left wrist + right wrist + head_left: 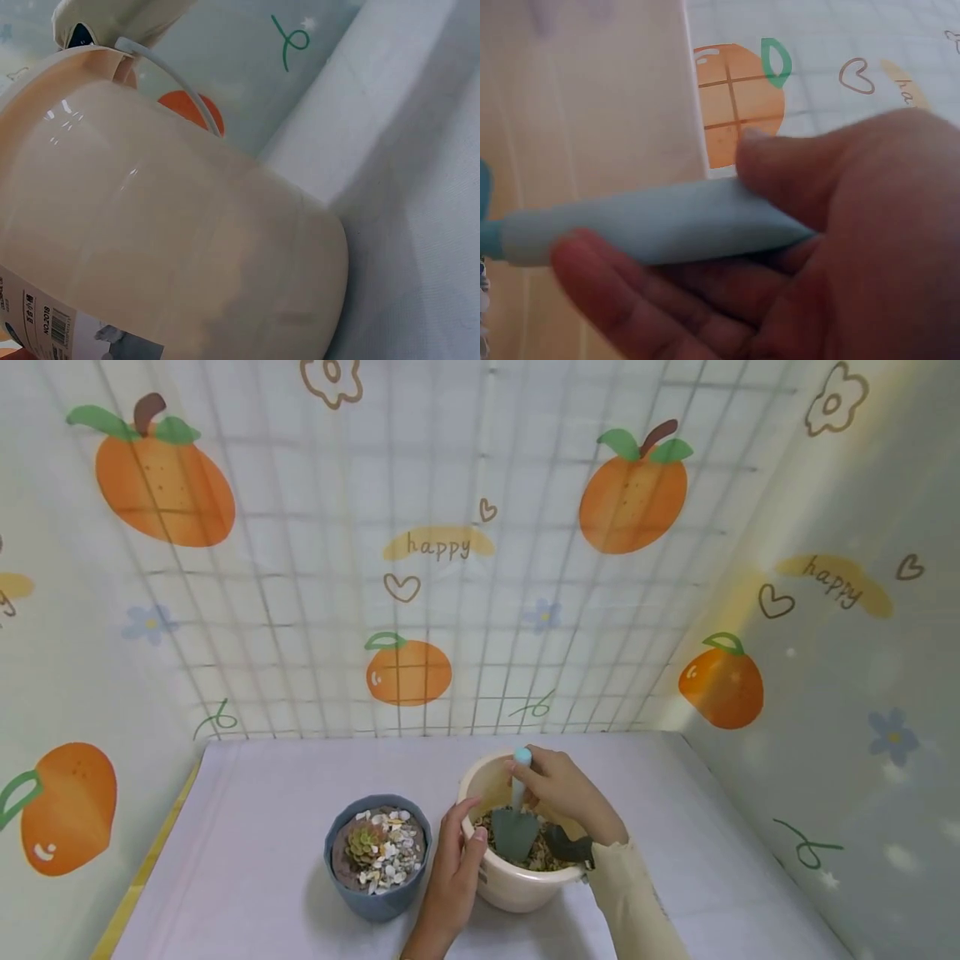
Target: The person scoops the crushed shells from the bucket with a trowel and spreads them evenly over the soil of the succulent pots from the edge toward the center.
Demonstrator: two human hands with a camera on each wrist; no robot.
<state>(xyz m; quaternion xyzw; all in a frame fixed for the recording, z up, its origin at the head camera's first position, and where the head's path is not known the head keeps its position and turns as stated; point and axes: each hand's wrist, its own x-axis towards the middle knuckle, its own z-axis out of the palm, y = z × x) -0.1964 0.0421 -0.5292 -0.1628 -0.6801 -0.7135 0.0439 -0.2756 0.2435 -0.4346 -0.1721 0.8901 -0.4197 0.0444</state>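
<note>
My right hand holds a small hand trowel by its pale blue handle, fingers below and thumb above in the right wrist view. The trowel's dark green blade points down inside a cream plastic bucket, over brownish chips. At the bucket's left side, my left hand grips the rim, its thumb and fingertips right at the edge. In the left wrist view the bucket's smooth wall fills most of the frame, with a printed label low on it.
Left of the bucket stands a blue-grey pot with a succulent and white pebbles. A white cloth covers the table. Fruit-printed curtains enclose it, with a wire grid behind the back one. The bucket's bail handle hangs outside.
</note>
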